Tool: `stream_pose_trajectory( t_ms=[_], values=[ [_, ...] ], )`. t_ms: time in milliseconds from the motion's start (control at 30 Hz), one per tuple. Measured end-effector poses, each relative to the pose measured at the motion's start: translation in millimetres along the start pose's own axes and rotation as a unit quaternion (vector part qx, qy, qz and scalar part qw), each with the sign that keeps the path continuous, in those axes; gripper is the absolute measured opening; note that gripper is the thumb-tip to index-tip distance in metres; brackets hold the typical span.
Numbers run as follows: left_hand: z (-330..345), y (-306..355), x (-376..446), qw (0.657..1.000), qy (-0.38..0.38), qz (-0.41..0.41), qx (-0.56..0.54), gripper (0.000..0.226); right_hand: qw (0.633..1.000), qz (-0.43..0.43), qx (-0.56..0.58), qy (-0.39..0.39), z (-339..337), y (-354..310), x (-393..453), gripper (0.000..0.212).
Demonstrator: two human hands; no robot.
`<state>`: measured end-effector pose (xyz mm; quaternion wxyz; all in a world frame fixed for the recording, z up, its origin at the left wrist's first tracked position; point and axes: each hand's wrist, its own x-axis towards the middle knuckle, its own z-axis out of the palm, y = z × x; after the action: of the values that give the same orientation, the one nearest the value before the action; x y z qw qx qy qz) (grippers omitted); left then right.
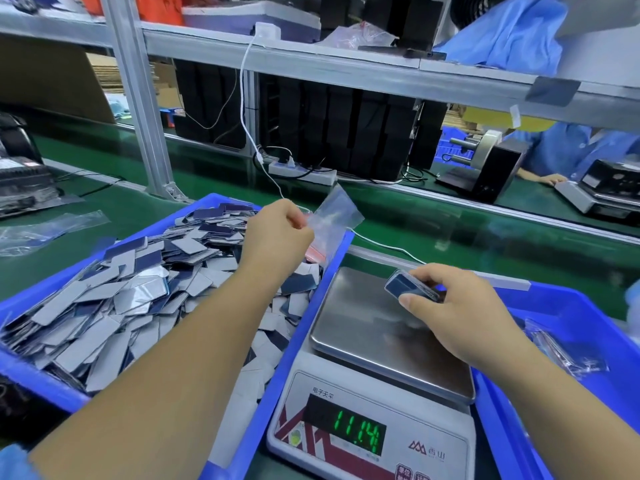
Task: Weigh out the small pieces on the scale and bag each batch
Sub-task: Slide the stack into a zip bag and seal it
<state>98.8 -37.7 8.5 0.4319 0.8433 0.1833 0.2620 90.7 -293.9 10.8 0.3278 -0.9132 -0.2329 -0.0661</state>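
Note:
A blue tray (pixel 41 386) on the left holds a heap of small flat pieces (pixel 138 289), grey on one side and dark blue on the other. My left hand (pixel 277 233) is above the tray's far right corner, pinching a small clear bag (pixel 334 211) that hangs in the air. The scale (pixel 374 393) stands in the middle with a steel pan (pixel 363 327); its green display (pixel 360 434) shows 11.14. My right hand (pixel 450 306) grips a small stack of pieces (pixel 410 287) at the pan's far right edge.
A second blue tray (pixel 581 317) on the right holds filled clear bags (pixel 561 351). Loose clear bags (pixel 45 230) lie on the green belt at the left. A white cable (pixel 381 242) runs behind the scale. Another person in blue sits across the belt by a second scale (pixel 595 192).

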Motion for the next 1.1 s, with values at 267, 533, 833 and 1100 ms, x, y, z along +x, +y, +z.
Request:
stream_pose_trajectory(
  t_ms=[267, 533, 833, 1100],
  values=[
    [-7.2, -21.3, 15.9, 0.994, -0.036, -0.066, 0.084, 0.021, 1.000, -0.004, 0.000, 0.005, -1.0, -0.6, -0.6, 0.016],
    [-2.3, -11.7, 16.4, 0.965, -0.110, -0.181, -0.154, 0.012, 1.000, -0.004, -0.003, -0.006, -2.0, -1.9, -1.3, 0.023],
    [6.5, 1.5, -1.9, 0.985, -0.067, -0.022, -0.159, 0.014, 0.954, 0.063, 0.294, -0.023, -1.7, -6.4, -0.9, 0.016],
    [15.4, 17.7, -28.3, 0.926, -0.279, 0.075, -0.244, 0.017, 0.934, 0.061, 0.350, -0.048, -2.2, -10.2, -3.8, 0.014]
  ],
)
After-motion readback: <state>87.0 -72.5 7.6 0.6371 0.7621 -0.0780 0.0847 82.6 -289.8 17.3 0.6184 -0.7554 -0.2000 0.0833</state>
